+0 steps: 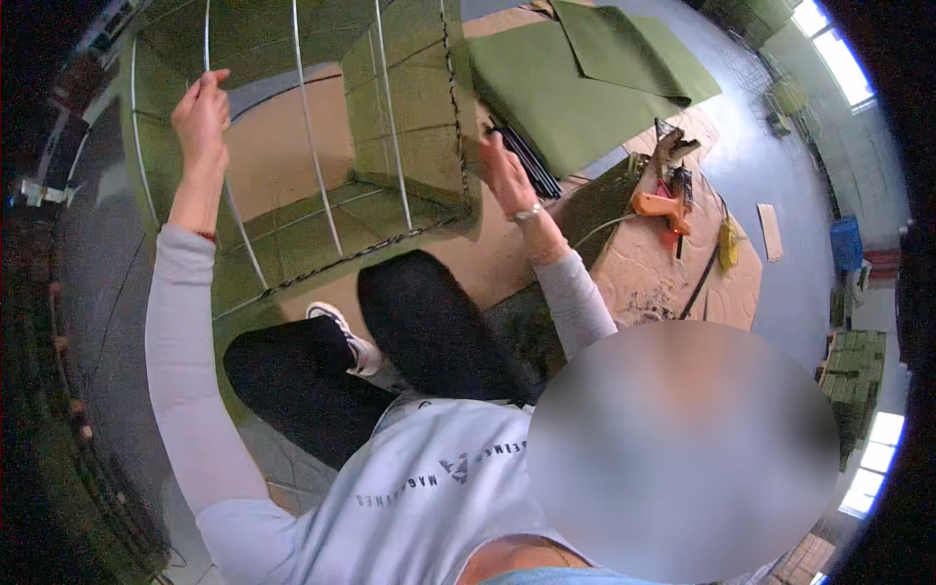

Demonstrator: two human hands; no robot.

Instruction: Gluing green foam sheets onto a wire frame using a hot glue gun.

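In front of me stands a large box-shaped frame of pale metal rods [314, 146] with green panels [390, 127] on its sides. A dark twisted cord [455, 107] runs along its near and right edges. My left hand [202, 122] is closed around one of the rods on the left. My right hand [509, 177] is against the frame's right side, its fingers stretched out along the green panel; part of the palm is hidden.
Green sheets [585, 97] and a bundle of black rods [529, 161] lie beyond my right hand. On a cardboard-covered surface [624, 273] rest an orange glue gun [661, 207] and a yellow object [728, 244]. A cardboard piece [770, 234] and a blue crate [846, 244] are farther right.
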